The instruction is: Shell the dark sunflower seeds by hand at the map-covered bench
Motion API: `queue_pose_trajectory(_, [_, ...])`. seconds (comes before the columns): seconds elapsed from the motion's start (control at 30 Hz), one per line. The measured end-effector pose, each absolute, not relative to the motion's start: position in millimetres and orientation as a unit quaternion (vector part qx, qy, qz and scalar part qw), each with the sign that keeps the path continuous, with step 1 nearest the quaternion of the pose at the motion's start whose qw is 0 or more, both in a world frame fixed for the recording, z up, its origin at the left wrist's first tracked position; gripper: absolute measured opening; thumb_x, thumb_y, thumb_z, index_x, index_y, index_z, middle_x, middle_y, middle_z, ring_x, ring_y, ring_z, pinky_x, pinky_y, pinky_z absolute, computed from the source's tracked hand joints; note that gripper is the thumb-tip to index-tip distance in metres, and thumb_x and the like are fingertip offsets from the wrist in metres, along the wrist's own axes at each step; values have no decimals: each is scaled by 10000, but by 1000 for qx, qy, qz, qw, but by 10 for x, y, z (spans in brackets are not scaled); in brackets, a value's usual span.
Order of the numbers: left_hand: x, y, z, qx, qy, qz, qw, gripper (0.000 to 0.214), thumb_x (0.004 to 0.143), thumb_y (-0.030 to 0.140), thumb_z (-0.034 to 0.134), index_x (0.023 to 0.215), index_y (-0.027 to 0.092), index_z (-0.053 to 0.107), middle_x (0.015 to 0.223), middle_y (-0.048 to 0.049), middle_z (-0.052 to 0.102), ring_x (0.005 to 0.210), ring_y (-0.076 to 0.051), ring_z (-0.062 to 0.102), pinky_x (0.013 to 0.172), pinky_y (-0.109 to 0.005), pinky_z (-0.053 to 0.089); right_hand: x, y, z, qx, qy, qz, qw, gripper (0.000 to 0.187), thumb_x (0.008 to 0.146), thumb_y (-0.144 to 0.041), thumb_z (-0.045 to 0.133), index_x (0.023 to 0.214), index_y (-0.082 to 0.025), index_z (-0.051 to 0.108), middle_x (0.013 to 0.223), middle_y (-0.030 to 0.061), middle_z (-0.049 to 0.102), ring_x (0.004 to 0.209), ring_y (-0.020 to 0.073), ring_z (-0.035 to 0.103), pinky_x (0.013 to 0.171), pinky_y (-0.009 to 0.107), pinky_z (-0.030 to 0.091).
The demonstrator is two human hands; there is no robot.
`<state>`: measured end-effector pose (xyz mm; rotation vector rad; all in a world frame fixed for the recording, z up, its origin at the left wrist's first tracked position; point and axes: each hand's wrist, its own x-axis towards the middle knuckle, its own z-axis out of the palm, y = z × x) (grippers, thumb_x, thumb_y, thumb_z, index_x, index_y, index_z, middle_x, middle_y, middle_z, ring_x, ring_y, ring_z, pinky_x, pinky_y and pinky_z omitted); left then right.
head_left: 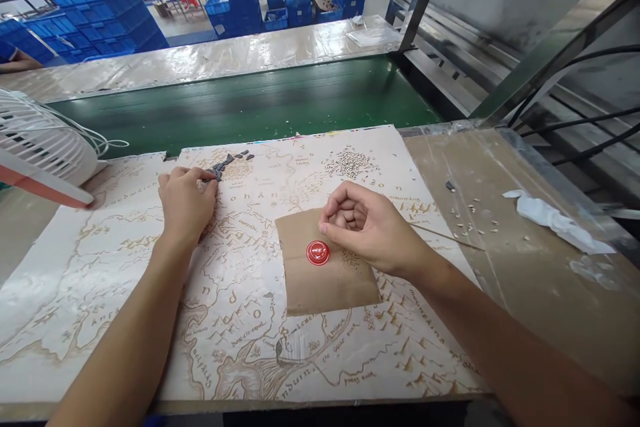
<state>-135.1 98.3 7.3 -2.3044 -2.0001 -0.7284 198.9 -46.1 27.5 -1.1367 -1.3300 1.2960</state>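
Observation:
My left hand rests on the printed map sheet, its bent fingertips touching small dark grey chips; what lies between the fingers is hidden. My right hand is closed in a pinch over a brown cardboard piece, and I cannot make out what it grips. Beside its fingertips, a shiny red round piece lies on the cardboard. A thin stick reaches out to the right from behind my right hand; whether the hand holds it is unclear.
Tiny pale bits are heaped on the map's far part. A white fan stands at left, a crumpled white tissue at right. Beyond runs a green conveyor belt. Blue crates are stacked behind; another person's arm shows far left.

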Motion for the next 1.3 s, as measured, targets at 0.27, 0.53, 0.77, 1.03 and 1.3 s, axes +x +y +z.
queue_pose_trajectory(0.27, [-1108,789,256,-735,-640,-215,-65,161,957,377,674,1007,236,732,1036,-139,787,1019,-349,708,898,-539,540,2005,-508,314,-465,-604,502,408,185,931,-136,802,950,-237,648,854,-34,671,642,101,482,633,305,433])
queue_pose_trajectory(0.53, [-443,304,336,-769,-481,-300,-295,62,976,288,726,990,228,732,947,-35,792,820,-197,688,727,-370,505,2028,-574,375,-456,-659,475,364,191,968,-186,802,932,-251,626,934,-4,752,634,112,498,646,318,438])
queue_pose_trajectory(0.77, [-321,233,172,-745,-457,-325,-361,54,981,221,711,1016,219,753,873,-8,751,780,-180,657,708,-346,491,1966,-605,391,-476,-673,446,348,269,926,-205,863,842,-269,616,726,-12,635,764,217,700,635,326,464])
queue_pose_trajectory(1.03, [-345,202,138,-739,-456,-333,-368,101,940,146,704,998,204,762,885,-9,763,771,-177,650,732,-353,500,1966,-598,396,-491,-680,439,322,292,943,-230,857,824,-269,593,833,28,748,793,227,734,607,334,456])
queue_pose_trajectory(1.3, [-323,150,157,-712,-435,-354,-423,64,910,142,734,942,192,757,849,-9,750,747,-164,643,693,-334,496,1952,-589,394,-480,-678,452,327,284,981,-230,815,854,-260,563,932,29,817,689,148,623,604,306,467])
